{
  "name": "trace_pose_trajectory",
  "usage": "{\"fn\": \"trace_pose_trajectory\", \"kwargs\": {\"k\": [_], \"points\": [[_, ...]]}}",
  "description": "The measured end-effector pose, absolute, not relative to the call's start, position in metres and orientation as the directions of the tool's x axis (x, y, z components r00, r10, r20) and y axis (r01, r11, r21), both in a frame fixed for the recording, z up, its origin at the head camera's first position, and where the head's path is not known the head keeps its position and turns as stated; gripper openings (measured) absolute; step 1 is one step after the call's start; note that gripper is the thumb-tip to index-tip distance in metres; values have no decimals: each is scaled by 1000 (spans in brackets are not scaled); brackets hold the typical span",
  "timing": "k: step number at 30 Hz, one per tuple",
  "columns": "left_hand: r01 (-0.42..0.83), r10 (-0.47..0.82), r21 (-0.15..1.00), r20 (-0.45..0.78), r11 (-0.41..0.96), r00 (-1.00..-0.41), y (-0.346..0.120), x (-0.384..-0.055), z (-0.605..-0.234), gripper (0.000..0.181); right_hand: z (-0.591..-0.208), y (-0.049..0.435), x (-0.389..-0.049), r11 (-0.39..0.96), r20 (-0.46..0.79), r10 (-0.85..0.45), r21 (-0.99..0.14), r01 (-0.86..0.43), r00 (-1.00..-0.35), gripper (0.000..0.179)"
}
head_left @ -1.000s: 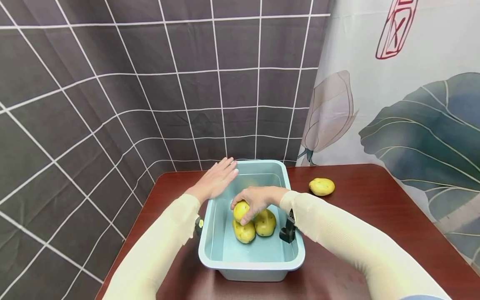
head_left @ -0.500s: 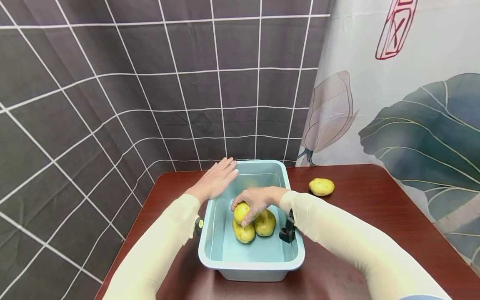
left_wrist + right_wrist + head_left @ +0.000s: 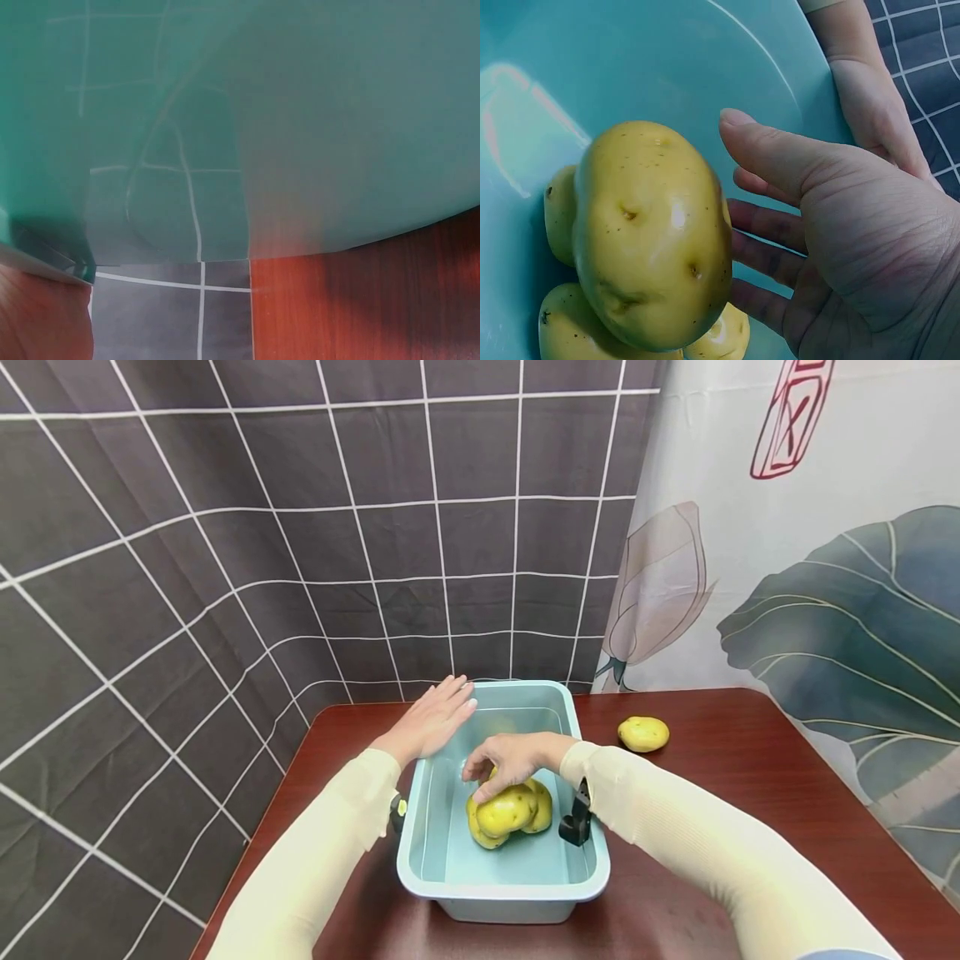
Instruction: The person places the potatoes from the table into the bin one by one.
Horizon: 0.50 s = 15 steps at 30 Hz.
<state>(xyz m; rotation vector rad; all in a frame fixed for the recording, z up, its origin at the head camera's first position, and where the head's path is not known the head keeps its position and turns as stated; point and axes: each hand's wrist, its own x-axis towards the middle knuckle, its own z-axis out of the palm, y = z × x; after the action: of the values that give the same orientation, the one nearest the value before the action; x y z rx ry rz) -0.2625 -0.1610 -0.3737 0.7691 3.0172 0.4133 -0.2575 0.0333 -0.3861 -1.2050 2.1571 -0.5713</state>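
Several yellow potatoes lie heaped in a light blue plastic tub (image 3: 517, 893). On top of the heap is one potato (image 3: 507, 811), large in the right wrist view, overlapping the others. My right hand (image 3: 510, 758) is inside the tub just beyond that potato. Its thumb (image 3: 765, 146) stands apart from the potato, and its fingers extend partly behind it, loosely bent. My left hand (image 3: 435, 718) lies with straight fingers along the tub's far left rim. In the left wrist view, the tub's outer wall (image 3: 337, 135) fills most of the picture.
Another potato (image 3: 643, 734) lies on the reddish-brown table (image 3: 757, 793), right of the tub. A dark grid-patterned curtain (image 3: 375, 543) hangs behind and to the left. A white printed curtain (image 3: 727, 460) hangs at the right.
My right hand has loosened its grip on a potato and its thumb has lifted. One potato now lies nearer the front, over the others. My left hand has stayed on the rim.
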Motion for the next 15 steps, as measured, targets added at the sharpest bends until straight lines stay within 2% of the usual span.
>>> {"fn": "trace_pose_trajectory", "kwargs": {"k": [15], "points": [[469,468,255,69,845,-881,-160,-261,-373,68,-384,35,-258,498,-288,-864,-618,-608,-414,42]]}}
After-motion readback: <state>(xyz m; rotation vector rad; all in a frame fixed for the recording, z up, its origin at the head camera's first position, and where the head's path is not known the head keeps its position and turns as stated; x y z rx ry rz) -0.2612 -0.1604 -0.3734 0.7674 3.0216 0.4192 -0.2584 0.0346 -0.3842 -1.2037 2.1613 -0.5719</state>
